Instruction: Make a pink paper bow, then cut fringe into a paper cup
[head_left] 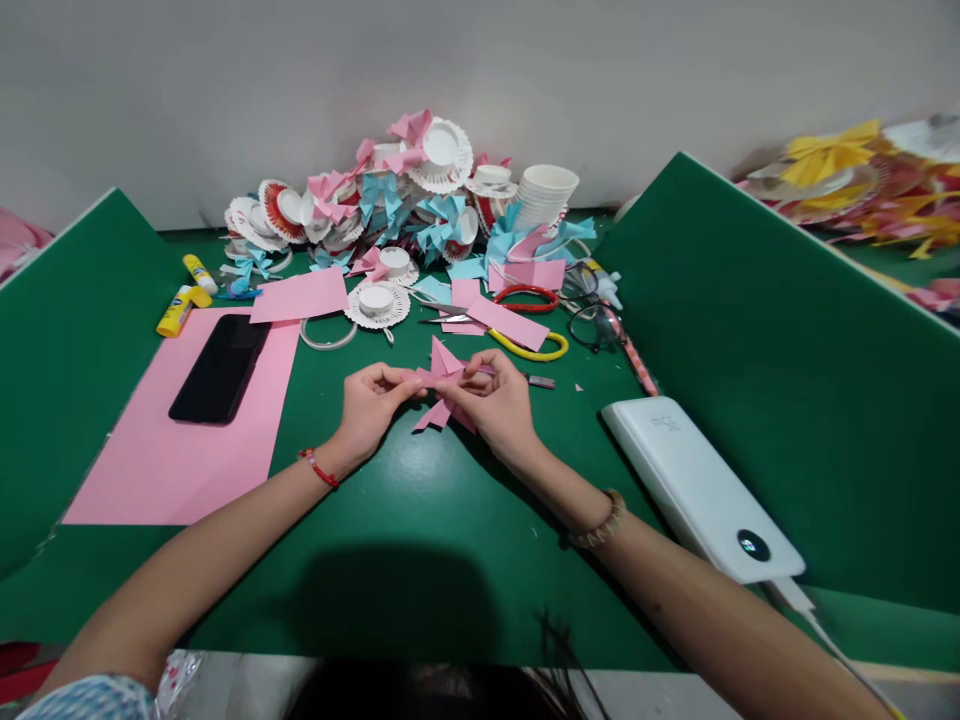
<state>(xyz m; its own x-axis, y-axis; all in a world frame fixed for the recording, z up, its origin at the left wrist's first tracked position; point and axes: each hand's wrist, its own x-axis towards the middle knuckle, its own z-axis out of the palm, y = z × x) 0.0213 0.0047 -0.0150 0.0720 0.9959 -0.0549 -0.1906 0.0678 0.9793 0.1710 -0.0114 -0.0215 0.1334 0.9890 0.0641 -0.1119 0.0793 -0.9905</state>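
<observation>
Between my two hands is a pink paper bow (444, 362), its folded points and cut tails sticking out above and below my fingers. My left hand (373, 403) pinches its left side between thumb and forefinger. On the other side, my right hand (496, 402) grips the bow near its middle, with fingers bent round it. A slim pen-like tool (540, 382) pokes out to the right behind my right hand; most of it is hidden. Just beyond the hands lie scissors with red handles (526, 290) and scissors with yellow handles (551, 350), partly covered by pink paper strips (508, 322).
A black phone (219, 370) rests on a large pink sheet (161, 465) at left, near yellow glue sticks (175, 312). Paper hats with bows (442, 155) and stacked white cups (547, 195) are at the back. Eyeglasses (596, 325) and a white power bank (701, 490) lie right, beside green dividers (787, 390).
</observation>
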